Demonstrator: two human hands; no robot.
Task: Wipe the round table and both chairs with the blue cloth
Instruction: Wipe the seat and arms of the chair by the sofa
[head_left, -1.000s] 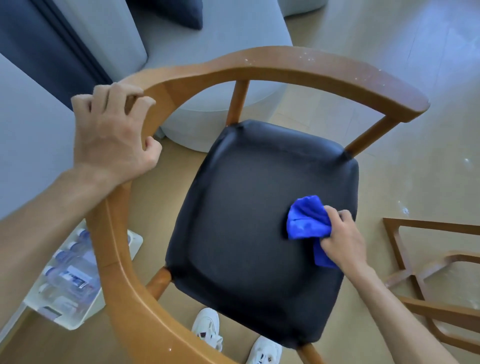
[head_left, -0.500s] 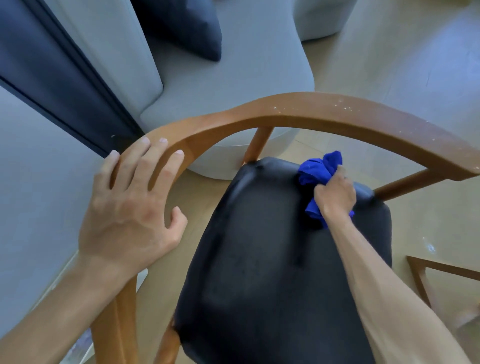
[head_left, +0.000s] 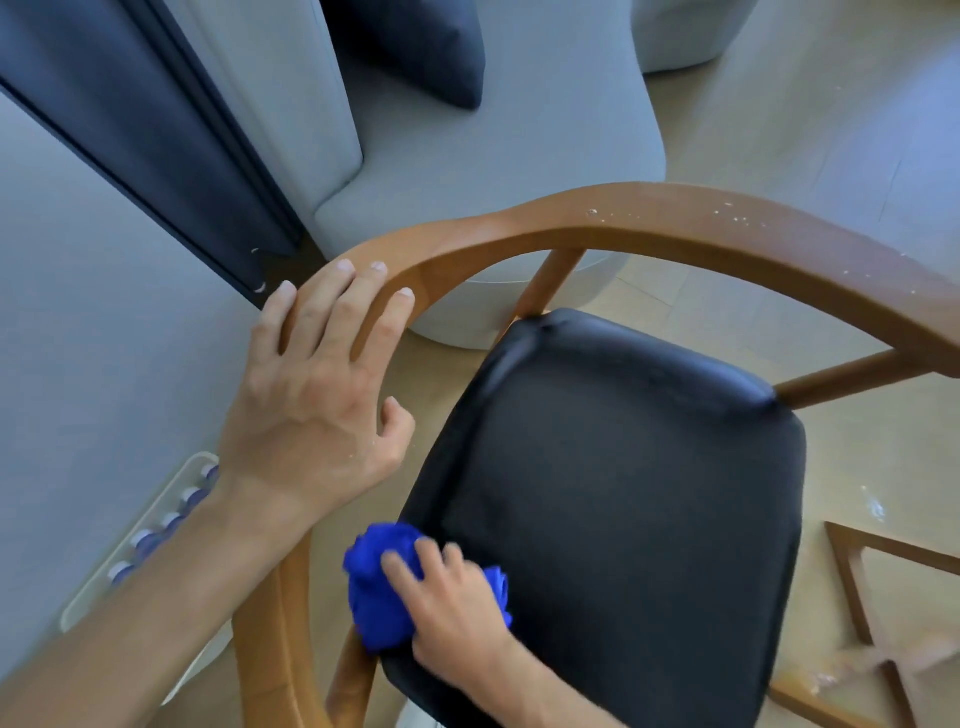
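A wooden chair (head_left: 649, 223) with a curved back rail and a black padded seat (head_left: 623, 493) fills the view. My left hand (head_left: 317, 395) lies flat on the left bend of the rail, fingers straight along the wood. A bunched blue cloth (head_left: 379, 587) sits at the seat's near left corner. My right hand (head_left: 452, 608) grips the cloth and presses it onto the seat edge there. White specks dot the right part of the rail.
A grey sofa (head_left: 519, 156) with a dark cushion (head_left: 415, 47) stands just behind the chair. A dark curtain (head_left: 130, 114) hangs at the left. A tray of small bottles (head_left: 156, 535) lies on the floor under my left arm. A wooden frame (head_left: 857, 597) sits at the right.
My right hand has carried the cloth from the seat's far edge down to its near left corner. My left hand stays flat on the rail.
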